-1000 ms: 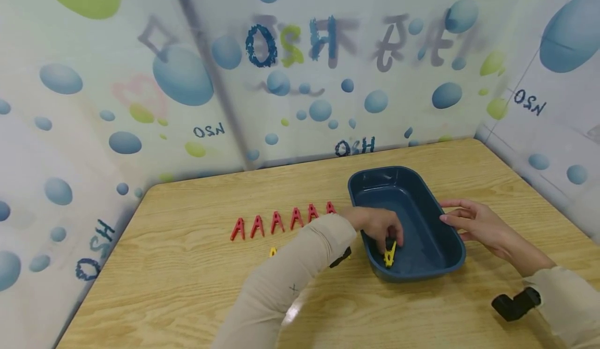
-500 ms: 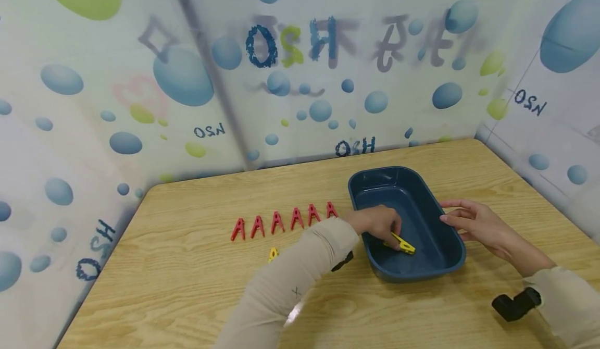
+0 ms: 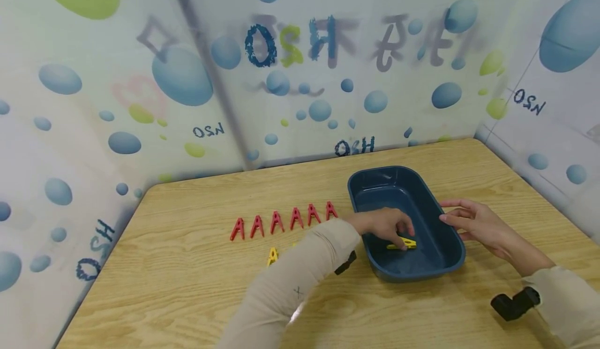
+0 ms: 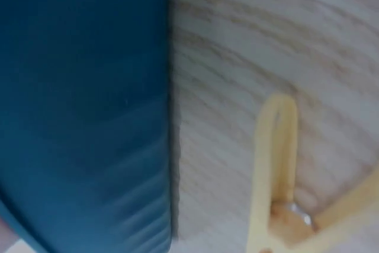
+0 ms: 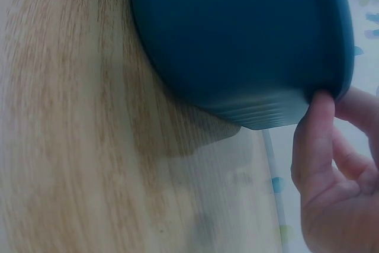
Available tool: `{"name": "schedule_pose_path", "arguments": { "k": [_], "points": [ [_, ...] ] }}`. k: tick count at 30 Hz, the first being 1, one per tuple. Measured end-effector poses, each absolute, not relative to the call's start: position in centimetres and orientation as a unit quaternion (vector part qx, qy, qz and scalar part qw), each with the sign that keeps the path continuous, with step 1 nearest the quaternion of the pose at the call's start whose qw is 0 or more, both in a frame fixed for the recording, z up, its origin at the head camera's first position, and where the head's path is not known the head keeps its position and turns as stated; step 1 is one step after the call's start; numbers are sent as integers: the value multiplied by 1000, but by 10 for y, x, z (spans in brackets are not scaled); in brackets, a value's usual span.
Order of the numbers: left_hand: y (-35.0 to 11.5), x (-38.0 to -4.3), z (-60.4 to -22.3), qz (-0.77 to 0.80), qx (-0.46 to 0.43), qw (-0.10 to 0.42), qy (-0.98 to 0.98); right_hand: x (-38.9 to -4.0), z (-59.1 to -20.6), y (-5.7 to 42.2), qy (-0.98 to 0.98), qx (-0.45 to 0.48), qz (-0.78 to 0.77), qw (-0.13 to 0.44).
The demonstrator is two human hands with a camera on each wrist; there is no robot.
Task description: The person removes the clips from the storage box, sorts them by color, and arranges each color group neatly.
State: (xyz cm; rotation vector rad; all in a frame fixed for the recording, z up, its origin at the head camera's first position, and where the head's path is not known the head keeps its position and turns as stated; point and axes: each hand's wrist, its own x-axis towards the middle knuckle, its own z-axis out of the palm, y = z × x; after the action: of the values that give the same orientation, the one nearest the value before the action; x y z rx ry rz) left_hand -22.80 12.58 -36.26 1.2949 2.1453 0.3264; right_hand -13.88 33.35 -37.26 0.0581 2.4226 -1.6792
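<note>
A yellow clothespin (image 3: 409, 243) lies on the bottom of a dark blue plastic basin (image 3: 424, 258). My left hand (image 3: 385, 224) reaches over the basin's left rim, its thumb at the clothespin and the other fingers spread away from it. On the basin's right side my right hand (image 3: 480, 229) pinches the rim; the right wrist view shows this hand (image 5: 337, 170) with fingers on both sides of the edge. Another yellow clothespin (image 4: 275, 164) lies on the table beside the basin (image 4: 89, 99) in the left wrist view.
Several red clothespins (image 3: 295, 217) form a row left of the basin on the wooden table (image 3: 187, 271). Nearer, a yellow clothespin (image 3: 273, 256) shows beside my left sleeve (image 3: 290, 281), which hides part of the table. A patterned wall sheet (image 3: 300, 104) closes off the back.
The yellow clothespin has gone from upright in my left fingers to lying on the basin's bottom. My left fingers have spread and moved slightly right. The right hand and basin have stayed put.
</note>
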Motion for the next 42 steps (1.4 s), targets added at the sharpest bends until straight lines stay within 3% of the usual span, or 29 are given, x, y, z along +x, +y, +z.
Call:
{"name": "schedule_pose_path", "arguments": {
  "k": [4,12,33,42],
  "points": [
    [126,-226,-362,119,490,328,799,-140,-371,331,818,17,-567,98],
    [128,-225,-363,122,496,331,794,-140,-370,331,818,25,-566,103],
    [95,-218,-326,227,527,209,792,-141,-369,333,826,29,-554,102],
    [50,-206,-319,335,513,229,756,-138,-371,333,825,22,-555,103]
  ]
}}
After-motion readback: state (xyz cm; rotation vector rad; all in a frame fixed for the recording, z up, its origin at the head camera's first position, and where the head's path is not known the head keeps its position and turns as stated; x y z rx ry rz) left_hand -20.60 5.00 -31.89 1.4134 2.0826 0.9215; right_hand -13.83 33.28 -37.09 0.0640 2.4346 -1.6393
